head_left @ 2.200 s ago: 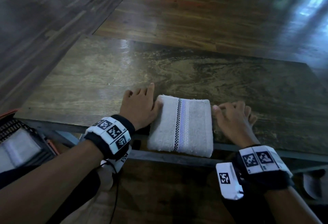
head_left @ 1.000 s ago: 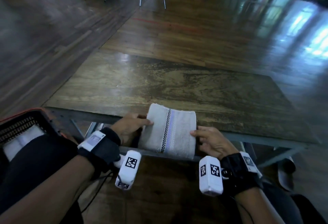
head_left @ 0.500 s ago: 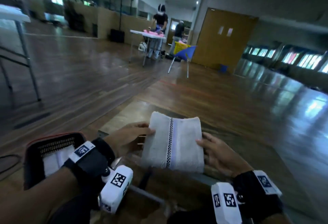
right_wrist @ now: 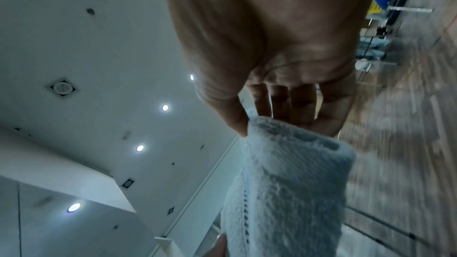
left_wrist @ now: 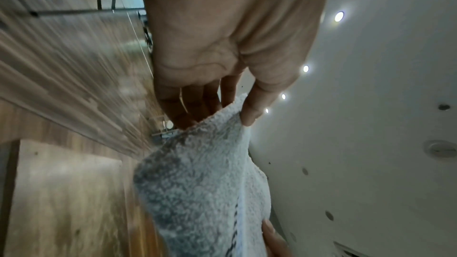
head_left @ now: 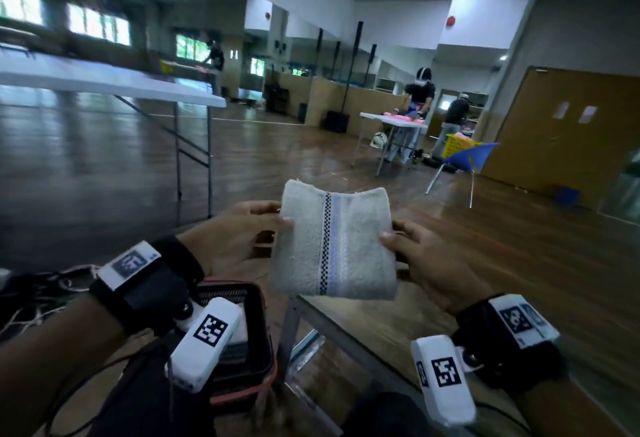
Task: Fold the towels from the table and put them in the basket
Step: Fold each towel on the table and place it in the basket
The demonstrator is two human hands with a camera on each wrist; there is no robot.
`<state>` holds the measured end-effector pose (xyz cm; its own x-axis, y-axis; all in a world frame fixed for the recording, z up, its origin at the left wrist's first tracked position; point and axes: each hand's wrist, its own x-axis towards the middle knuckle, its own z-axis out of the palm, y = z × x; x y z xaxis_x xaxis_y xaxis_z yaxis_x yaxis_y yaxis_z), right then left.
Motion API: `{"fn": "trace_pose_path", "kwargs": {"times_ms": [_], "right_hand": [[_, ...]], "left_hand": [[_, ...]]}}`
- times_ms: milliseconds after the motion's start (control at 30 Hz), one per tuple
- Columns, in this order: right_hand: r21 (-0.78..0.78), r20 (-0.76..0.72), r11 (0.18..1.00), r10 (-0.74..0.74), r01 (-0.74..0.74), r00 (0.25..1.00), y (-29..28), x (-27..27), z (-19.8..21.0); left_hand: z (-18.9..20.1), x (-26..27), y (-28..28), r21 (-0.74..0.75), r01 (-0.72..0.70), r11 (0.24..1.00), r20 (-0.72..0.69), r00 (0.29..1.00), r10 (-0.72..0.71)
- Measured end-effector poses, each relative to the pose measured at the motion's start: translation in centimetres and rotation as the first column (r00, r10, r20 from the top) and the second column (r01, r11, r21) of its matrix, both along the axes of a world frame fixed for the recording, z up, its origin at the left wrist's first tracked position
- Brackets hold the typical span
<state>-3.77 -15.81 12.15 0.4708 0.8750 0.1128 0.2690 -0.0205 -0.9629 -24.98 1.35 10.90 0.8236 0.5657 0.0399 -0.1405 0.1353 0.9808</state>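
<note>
A folded white towel (head_left: 334,246) with a checked black stripe and a pale band hangs in the air above the table's near edge (head_left: 349,326). My left hand (head_left: 242,232) pinches its left side, thumb on top and fingers underneath; the left wrist view shows the towel (left_wrist: 205,179) caught between thumb and fingers. On the opposite side my right hand (head_left: 419,256) pinches the right edge, and in the right wrist view the towel (right_wrist: 291,183) sits under that thumb. The dark basket (head_left: 256,339) with an orange rim is low on the left, partly hidden by my left wrist.
A white folding table (head_left: 114,87) stands at the far left. Across the wooden floor are a blue chair (head_left: 464,159), a second white table (head_left: 391,121) with two people at it, and a yellow crate (head_left: 457,144). Cables (head_left: 45,294) lie at the left edge.
Both hands took the folded towel by its sides, lifted it off the table and brought it up and toward me. The head view swung up from the tabletop to the room.
</note>
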Motion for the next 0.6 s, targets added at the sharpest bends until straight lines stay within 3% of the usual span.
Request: {"fn": "trace_pose_path", "kwargs": {"times_ms": [133, 267, 433, 600], "right_hand": [[-0.036, -0.062, 0.995, 0.095, -0.097, 0.994, 5.8, -0.9, -2.7], [-0.091, -0.122, 0.985, 0.137, -0.149, 0.983, 11.3, -1.9, -7.6], [-0.239, -0.205, 0.965, 0.056, -0.105, 0.977, 18.1, -1.8, -17.1], [-0.516, -0.258, 0.841, 0.027, -0.162, 0.966, 24.6, -1.3, -29.7]], "left_hand": [[-1.7, -2.5, 3.2, -0.029, -0.109, 0.994, -0.012, 0.994, 0.109], [-6.4, -3.9, 6.9, -0.126, -0.254, 0.959, -0.121, 0.963, 0.239], [-16.0, -4.0, 12.1, -0.296, -0.327, 0.897, -0.280, 0.928, 0.246], [-28.1, -2.7, 16.3, -0.339, -0.402, 0.850, -0.516, 0.836, 0.189]]}}
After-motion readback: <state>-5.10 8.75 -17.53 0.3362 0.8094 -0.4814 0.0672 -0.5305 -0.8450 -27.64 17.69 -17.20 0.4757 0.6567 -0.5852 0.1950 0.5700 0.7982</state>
